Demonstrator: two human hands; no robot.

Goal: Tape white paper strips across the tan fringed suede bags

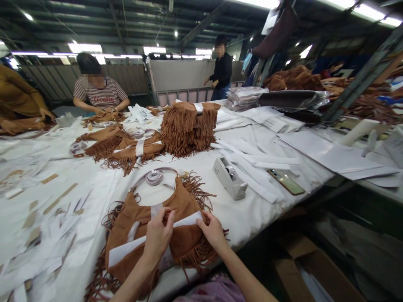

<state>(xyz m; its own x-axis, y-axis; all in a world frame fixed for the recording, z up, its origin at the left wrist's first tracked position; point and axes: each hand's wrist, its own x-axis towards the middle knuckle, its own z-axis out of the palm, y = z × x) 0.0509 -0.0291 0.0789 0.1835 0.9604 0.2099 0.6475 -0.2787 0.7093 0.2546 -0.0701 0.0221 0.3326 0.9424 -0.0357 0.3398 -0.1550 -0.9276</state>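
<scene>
A brown suede fringed handbag (126, 218) lies flat on the white-covered table in front of me. Across it runs a white paper strip (126, 250), and a translucent wrap (156, 208) goes around the bag's middle. My left hand (160, 233) is over the middle of the bag, thumb and fingertips pinched together beside the wrap; what they hold is too small to tell. At the strip's right end, my right hand (211, 230) pinches the paper between thumb and fingers against the bag. A coiled strap (154, 177) lies above the bag's opening.
A tape dispenser (229, 178) and a phone (286, 181) lie to the right, among white paper strips (252, 161). Behind stand stacked fringed bags (189, 130). Paper scraps (47, 247) cover the left side. Co-workers (100, 92) handle bags across the table.
</scene>
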